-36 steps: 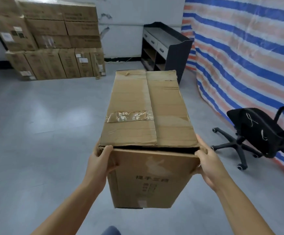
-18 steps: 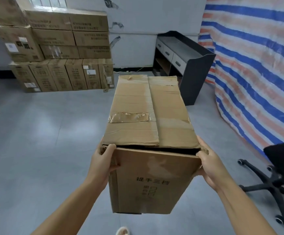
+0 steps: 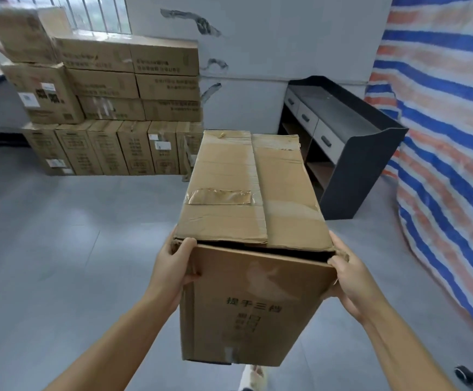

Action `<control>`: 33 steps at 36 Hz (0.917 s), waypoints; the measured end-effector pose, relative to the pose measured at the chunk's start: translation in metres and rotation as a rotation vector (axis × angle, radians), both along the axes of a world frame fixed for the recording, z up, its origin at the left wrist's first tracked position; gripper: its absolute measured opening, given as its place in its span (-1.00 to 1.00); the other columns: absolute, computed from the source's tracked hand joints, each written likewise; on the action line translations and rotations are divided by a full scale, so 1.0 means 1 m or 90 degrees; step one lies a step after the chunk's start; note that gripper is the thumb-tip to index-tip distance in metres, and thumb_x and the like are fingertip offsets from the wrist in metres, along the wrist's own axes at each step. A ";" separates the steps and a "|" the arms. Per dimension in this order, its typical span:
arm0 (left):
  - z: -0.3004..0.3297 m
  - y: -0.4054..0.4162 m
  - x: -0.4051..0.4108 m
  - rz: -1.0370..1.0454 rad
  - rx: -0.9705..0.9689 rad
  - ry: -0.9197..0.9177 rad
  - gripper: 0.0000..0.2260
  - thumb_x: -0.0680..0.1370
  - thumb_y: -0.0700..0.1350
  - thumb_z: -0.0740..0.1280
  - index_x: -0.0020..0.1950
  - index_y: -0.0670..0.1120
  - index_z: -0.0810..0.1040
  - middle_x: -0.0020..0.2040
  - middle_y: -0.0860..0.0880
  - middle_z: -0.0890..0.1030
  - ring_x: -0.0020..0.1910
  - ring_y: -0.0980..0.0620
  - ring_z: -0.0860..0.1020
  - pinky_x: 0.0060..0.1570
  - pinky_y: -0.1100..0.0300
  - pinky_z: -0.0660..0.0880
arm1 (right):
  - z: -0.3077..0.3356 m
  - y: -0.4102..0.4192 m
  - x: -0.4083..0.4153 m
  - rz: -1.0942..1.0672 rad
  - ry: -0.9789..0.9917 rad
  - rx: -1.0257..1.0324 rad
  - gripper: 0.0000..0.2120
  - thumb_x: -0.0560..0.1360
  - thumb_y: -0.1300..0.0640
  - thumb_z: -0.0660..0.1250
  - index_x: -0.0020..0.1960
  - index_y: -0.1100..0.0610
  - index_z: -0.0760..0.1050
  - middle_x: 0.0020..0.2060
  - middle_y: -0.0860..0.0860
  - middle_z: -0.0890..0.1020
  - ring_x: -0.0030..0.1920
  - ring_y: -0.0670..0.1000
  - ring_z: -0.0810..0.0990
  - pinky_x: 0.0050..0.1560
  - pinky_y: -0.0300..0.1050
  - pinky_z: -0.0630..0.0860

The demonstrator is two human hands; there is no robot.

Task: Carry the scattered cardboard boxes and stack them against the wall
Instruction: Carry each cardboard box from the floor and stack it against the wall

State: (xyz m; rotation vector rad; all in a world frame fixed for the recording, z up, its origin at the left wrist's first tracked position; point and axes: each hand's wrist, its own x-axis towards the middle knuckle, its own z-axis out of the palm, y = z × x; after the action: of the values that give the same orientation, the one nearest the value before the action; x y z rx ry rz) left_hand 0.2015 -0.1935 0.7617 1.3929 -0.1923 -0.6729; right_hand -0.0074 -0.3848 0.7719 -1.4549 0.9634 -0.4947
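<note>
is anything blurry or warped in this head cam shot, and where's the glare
Head view: the stacked boxes at upper left are smeared by motion blur, their print unreadable; the carried box and both hands, left hand and right hand, are sharper. Wide-angle bending curves the striped tarp. Soft glare patches sit on the grey floor.

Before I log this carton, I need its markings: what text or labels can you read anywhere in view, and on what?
"提手三档": dark print on the near face of the carried box, held by the left hand and right hand.
Smaller lines beneath it: too blurred to read.
Print and white labels on the stacked boxes at the wall: too small and blurred to read.
</note>
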 end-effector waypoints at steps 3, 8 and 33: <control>0.001 -0.054 0.029 0.022 -0.005 0.011 -0.75 0.58 -0.19 0.23 0.16 0.09 0.55 -0.24 0.21 0.65 -0.26 0.27 0.62 -0.24 0.01 0.62 | 0.004 -0.059 0.035 0.016 0.004 0.018 -0.54 0.67 0.21 -0.05 0.44 -0.20 0.27 0.13 -0.14 0.60 0.00 -0.02 0.63 -0.23 0.08 0.65; 0.004 -0.129 0.073 0.052 -0.009 0.023 -0.79 0.60 -0.20 0.22 0.07 0.10 0.55 -0.28 0.23 0.64 -0.30 0.31 0.60 -0.35 0.08 0.63 | 0.014 -0.143 0.088 0.046 0.013 0.022 -0.45 0.62 0.32 -0.07 0.44 -0.18 0.28 0.10 -0.12 0.64 0.01 0.18 0.63 -0.06 0.40 0.53; -0.004 -0.468 0.456 0.004 0.019 0.057 -0.65 0.59 -0.12 0.25 0.36 0.13 0.45 0.01 0.08 0.56 -0.02 0.12 0.55 -0.28 0.04 0.60 | 0.002 -0.470 0.448 -0.003 0.020 0.059 -0.42 0.60 0.34 -0.04 0.50 -0.16 0.19 0.16 -0.10 0.61 -0.16 0.10 0.58 -0.23 0.04 0.47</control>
State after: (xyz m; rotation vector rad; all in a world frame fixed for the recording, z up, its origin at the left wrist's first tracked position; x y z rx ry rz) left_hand 0.6573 -0.6614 0.7573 1.3880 -0.1072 -0.7339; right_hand 0.4404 -0.8549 0.7741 -1.3807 1.0019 -0.4260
